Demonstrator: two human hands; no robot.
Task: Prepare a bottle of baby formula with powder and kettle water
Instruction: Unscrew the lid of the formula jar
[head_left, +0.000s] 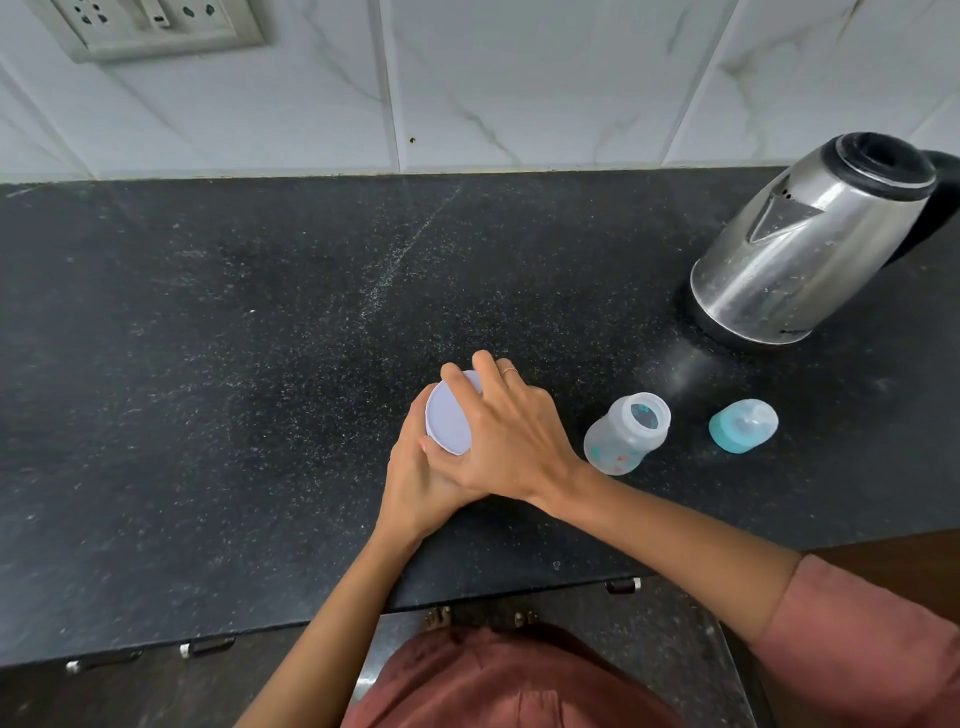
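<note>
Black speckled stone surface (260, 364): both hands on the white-lidded formula container (449, 415).

Left hand (415, 483) wraps the container body from the near side; right hand (511, 431) closes its grip over the lid rim. Open baby bottle (626, 431) stands just right of the hands, teal nipple cap (743, 425) farther right. Steel kettle (810, 239) stands far right.

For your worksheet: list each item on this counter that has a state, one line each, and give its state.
Powder container: lid on, gripped by both hands.
Left hand: holds the container's side.
Right hand: fingers over the lid.
Baby bottle: upright, uncapped.
Teat cap: off, right of the bottle.
Kettle: lid shut, untouched.
</note>
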